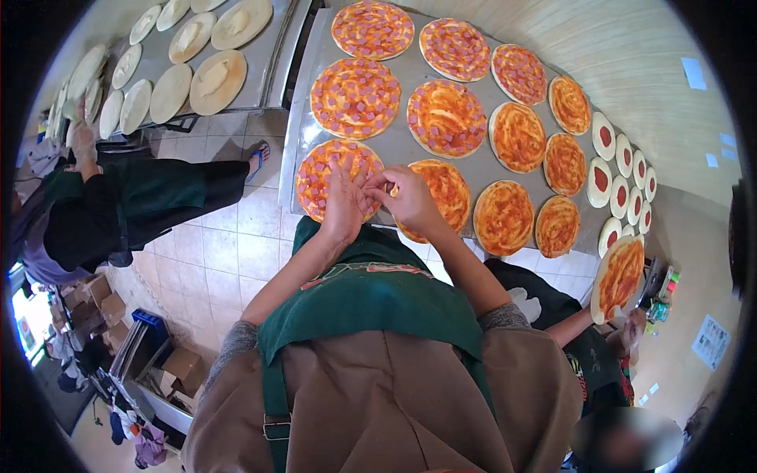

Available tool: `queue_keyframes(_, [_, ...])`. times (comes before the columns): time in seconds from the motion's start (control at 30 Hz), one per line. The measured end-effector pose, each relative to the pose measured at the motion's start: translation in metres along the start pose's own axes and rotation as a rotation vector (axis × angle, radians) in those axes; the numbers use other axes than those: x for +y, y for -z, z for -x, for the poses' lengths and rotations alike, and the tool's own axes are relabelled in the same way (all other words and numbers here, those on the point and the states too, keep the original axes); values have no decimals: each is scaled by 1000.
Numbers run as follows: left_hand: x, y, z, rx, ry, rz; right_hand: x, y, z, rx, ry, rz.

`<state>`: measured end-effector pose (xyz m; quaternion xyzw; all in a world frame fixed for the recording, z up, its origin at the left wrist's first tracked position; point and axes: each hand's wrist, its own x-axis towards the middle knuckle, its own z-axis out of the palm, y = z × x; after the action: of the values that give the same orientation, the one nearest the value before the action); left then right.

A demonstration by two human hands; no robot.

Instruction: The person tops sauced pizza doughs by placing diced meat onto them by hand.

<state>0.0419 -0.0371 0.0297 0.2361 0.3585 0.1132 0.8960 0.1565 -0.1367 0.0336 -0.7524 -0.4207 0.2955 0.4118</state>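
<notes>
My left hand [347, 197] is over the nearest pizza base with diced pink topping [315, 189], palm up with its fingers spread. Beside it, my right hand [406, 197] has its fingers bent together at the left hand's fingers; anything between them is too small to make out. Under and beyond the right hand lies a sauced base [448, 197]. Farther up the metal table [378, 150], more bases carry pink cubes, among them a partly covered one [447, 118]. Sauced bases without cubes [503, 218] lie to the right.
Small bases with red centres [599, 182] line the right end. A co-worker at the lower right holds a sauced base [617, 280]. Another person [134, 197] stands at the left by a second table [264, 59] bearing pale bases. Boxes [183, 366] are at the lower left.
</notes>
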Motion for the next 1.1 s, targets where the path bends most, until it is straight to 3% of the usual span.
queue_keyframes(0.07, [-5,8,-5,-17,4,13,13,5,-3,-1,-180,-215])
queue_keyframes(0.13, [-4,12,-4,-10,14,12,39,27,-19,160,-184,-300])
queue_keyframes(0.27, [-2,34,-2,43,-22,-62,140,59,-63,421,-201,-75])
queue_keyframes(0.37, [7,49,5,96,-86,-53,150,71,-85,338,-252,191])
queue_keyframes(0.47, [15,66,15,88,-107,10,159,64,-99,316,-374,232])
queue_keyframes(0.67, [21,83,25,146,-118,67,160,58,-109,305,-345,388])
queue_keyframes(0.77, [20,83,26,137,-110,75,139,59,-109,276,-500,578])
queue_keyframes(1.1, [20,79,29,121,-94,92,147,74,-128,317,-448,539])
